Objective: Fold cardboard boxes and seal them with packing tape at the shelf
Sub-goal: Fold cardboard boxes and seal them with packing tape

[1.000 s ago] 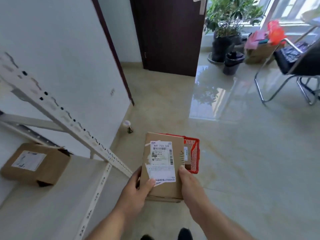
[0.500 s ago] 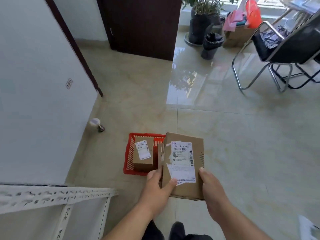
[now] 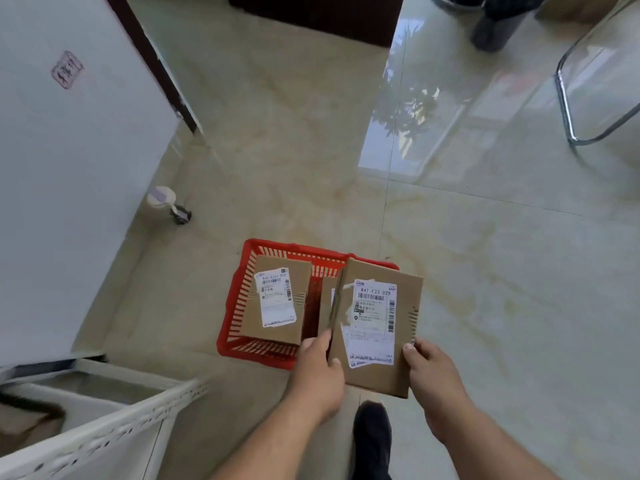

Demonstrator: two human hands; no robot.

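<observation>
Since the earlier frame the view has tipped down, and the held cardboard box (image 3: 377, 327) now hangs over the near right corner of the red basket (image 3: 235, 313). The left hand (image 3: 320, 372) and right hand (image 3: 431, 375) grip its near end, fingers curled round the side edges. Its long axis runs away from the person, white shipping label up. The flat brown card looks matte. A second labelled box (image 3: 277, 299) leans inside the slotted plastic basket on the glossy tiled floor (image 3: 485, 271).
</observation>
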